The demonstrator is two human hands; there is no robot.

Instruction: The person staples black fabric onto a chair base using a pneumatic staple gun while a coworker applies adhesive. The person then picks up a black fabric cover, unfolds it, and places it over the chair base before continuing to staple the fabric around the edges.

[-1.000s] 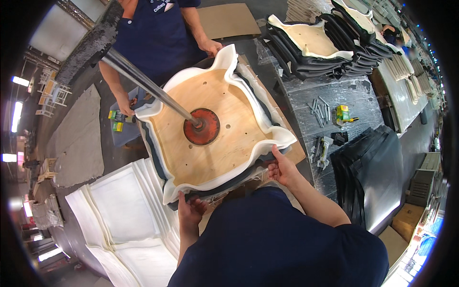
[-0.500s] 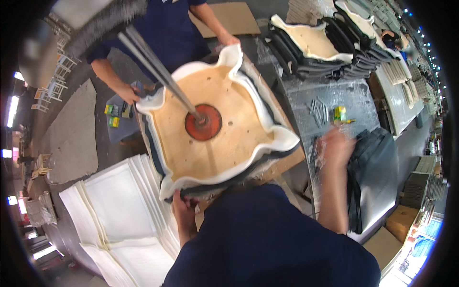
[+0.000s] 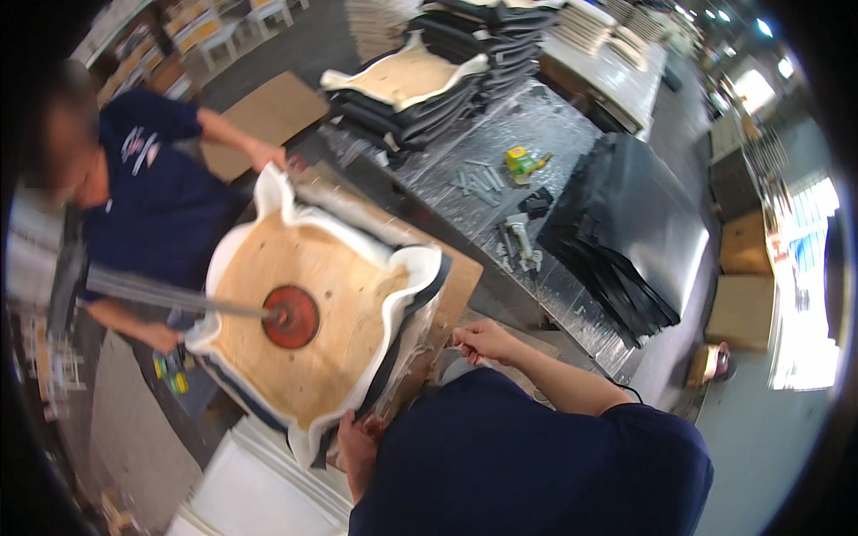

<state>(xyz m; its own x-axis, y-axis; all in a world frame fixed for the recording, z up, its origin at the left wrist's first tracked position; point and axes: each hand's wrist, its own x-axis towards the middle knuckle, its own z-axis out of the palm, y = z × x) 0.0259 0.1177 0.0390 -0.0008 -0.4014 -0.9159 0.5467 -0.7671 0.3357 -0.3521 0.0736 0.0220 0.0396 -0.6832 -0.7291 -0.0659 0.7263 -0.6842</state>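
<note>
At the table edge, near our body: we see the wooden seat board point(image 3: 308, 326) lying flat, with white foam point(image 3: 407, 268) curling up around its rim and a dark cover point(image 3: 407, 335) under the foam.
Left hand: our left hand point(image 3: 357, 438) is at the near corner of the seat board, fingers curled on the foam and cover edge; we think it pinches this edge, but the fingertips are partly hidden.
Right hand: our right hand point(image 3: 483, 339) is just beside the right side of the seat board, fingers bent together into a loose fist; we cannot tell if it holds something.
Centre of the board: a red round disc point(image 3: 290, 317) presses on the wood, and a metal bar point(image 3: 170, 295) comes to it from the left.
Other person: a person in a dark blue shirt point(image 3: 156, 205) stands at the far side, one hand point(image 3: 268, 156) on the far corner of the foam.
Table: the grey table point(image 3: 465, 201) carries a stack of black sheets point(image 3: 621, 232), some small metal parts point(image 3: 518, 237) and a yellow-green tool point(image 3: 523, 163).
Far end: a pile of finished seats point(image 3: 420, 80) stands well apart from our hands.
</note>
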